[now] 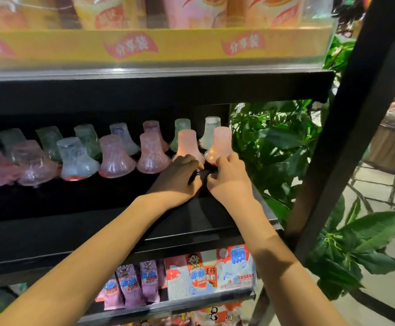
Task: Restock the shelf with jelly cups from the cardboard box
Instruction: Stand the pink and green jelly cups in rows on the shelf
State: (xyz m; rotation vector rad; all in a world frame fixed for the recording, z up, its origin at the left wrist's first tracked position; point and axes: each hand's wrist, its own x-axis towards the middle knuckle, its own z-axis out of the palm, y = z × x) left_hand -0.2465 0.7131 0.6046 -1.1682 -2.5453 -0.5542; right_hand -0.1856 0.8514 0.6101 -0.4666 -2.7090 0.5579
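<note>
Currently both hands worked front row of shelf [126, 198]: left hand [177, 177] gripped pink jelly cup [187, 144] base, right hand [229, 177] pinched neighbouring peach cup [221, 143] rim. Cups judged light, thin-walled, slippery; hold at wide base.

Both hands' fingers [224, 161] touch two pink jelly cups [220, 143] (shelf's right end).

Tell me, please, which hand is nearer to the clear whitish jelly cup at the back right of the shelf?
Right. The right hand grips the pink cup just in front of the whitish cup; the left hand sits further left, at the neighbouring pink cup.
</note>
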